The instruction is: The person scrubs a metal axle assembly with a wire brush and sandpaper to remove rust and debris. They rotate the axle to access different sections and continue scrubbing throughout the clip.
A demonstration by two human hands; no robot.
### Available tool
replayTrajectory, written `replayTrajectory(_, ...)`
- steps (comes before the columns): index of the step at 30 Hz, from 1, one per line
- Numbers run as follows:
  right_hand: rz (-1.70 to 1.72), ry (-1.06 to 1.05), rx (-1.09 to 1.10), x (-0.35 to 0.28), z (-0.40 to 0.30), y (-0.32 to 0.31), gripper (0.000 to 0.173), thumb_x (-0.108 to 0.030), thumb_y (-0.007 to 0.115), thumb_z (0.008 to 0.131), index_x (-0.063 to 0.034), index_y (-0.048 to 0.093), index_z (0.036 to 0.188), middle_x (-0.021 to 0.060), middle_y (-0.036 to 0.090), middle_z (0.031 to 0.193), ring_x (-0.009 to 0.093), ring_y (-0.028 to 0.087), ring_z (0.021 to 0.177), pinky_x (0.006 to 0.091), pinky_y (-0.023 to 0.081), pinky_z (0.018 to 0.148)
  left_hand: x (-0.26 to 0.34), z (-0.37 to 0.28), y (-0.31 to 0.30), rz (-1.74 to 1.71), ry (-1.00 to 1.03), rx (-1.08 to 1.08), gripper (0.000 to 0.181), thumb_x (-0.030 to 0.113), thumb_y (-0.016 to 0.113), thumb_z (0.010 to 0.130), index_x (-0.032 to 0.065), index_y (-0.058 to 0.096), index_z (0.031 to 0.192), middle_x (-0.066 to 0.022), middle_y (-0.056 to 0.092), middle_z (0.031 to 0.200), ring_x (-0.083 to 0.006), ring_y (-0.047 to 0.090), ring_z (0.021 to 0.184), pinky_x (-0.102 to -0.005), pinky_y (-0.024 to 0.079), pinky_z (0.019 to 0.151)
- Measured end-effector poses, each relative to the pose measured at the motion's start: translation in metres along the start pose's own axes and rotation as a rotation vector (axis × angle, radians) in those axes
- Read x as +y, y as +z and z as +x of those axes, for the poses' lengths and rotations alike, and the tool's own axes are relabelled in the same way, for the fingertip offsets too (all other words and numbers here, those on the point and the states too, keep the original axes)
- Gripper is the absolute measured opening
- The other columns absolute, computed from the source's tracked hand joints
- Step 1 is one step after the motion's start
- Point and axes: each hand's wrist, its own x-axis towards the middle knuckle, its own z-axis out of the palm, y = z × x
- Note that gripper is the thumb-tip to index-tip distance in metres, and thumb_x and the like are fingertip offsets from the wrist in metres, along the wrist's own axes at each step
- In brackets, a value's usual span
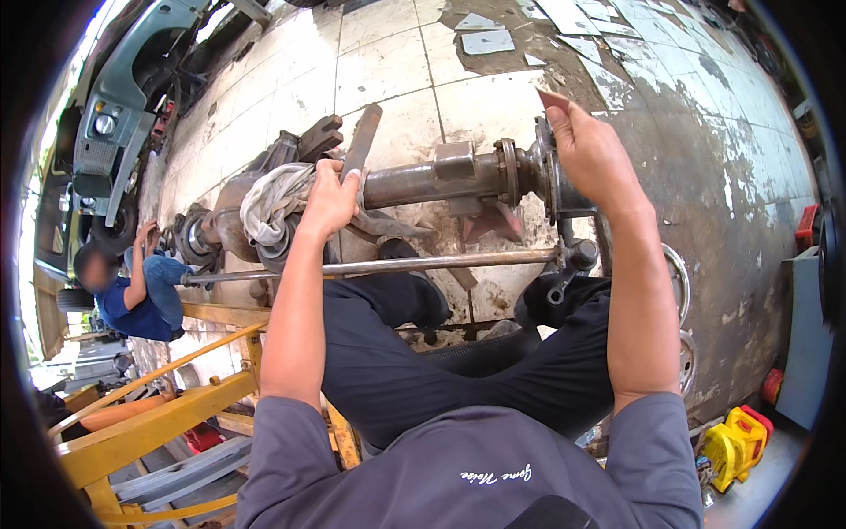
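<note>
A vehicle axle housing (403,186) stretches across the floor in front of my knees, with a round flange (546,168) near its right end. My left hand (332,203) rests by the axle tube, its thumb and fingers pinching a dark flat strip (363,137) whose material I cannot tell. A bunched grey rag (269,202) is draped over the axle beside that hand. Above the flange, my right hand (590,153) pinches a reddish-brown sheet (554,99) that looks like sandpaper. A steel tie rod (436,263) runs between the axle and my legs.
A co-worker (135,291) squats beyond the axle's left end. Yellow metal frame bars (158,423) stand at my left. Broken tiles (488,41) lie on the far floor. To the right are a blue cabinet (803,337) and a yellow plastic item (733,443).
</note>
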Motion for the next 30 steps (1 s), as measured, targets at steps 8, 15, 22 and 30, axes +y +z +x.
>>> replayTrajectory(8, -0.054, -0.318, -0.084, -0.004, 0.0, 0.086, 0.034, -0.019, 0.048, 0.098, -0.0016, 0.053, 0.126, 0.0238, 0.062, 0.117, 0.042, 0.058, 0.107, 0.0454, 0.047, 0.09, -0.021, 0.009, 0.011, 0.281, 0.161, 0.035, 0.038, 0.021, 0.053, 0.094, -0.01, 0.042, 0.112, -0.0375, 0.06, 0.103, -0.0487, 0.059, 0.102, -0.0498, 0.046, 0.09)
replayTrajectory(15, -0.171, -0.337, -0.021, -0.006, 0.004, 0.152, 0.036, -0.018, 0.045, 0.1, -0.0032, 0.051, 0.132, 0.0209, 0.051, 0.137, 0.036, 0.05, 0.126, 0.0415, 0.042, 0.103, -0.016, 0.022, -0.01, 0.33, 0.005, -0.174, 0.04, 0.013, 0.054, 0.089, -0.008, 0.045, 0.121, -0.0301, 0.063, 0.111, -0.0393, 0.063, 0.106, -0.0444, 0.05, 0.091)
replayTrajectory(22, -0.302, -0.469, -0.348, -0.014, 0.027, 0.173, 0.036, -0.024, 0.041, 0.102, -0.0043, 0.055, 0.128, 0.0228, 0.056, 0.13, 0.038, 0.053, 0.121, 0.0417, 0.041, 0.104, -0.024, 0.029, -0.02, 0.321, -0.033, -0.275, 0.039, 0.023, 0.054, 0.094, -0.0068, 0.049, 0.119, -0.0281, 0.062, 0.117, -0.0389, 0.061, 0.11, -0.0449, 0.048, 0.093)
replayTrajectory(30, -0.357, -0.535, -0.376, -0.022, 0.029, 0.178, 0.038, -0.024, 0.041, 0.102, -0.0032, 0.051, 0.132, 0.0212, 0.056, 0.13, 0.038, 0.054, 0.118, 0.0425, 0.043, 0.101, -0.022, 0.025, -0.028, 0.372, -0.021, -0.318, 0.033, 0.017, 0.055, 0.091, -0.0035, 0.055, 0.117, -0.0239, 0.065, 0.114, -0.0356, 0.064, 0.106, -0.0425, 0.051, 0.09)
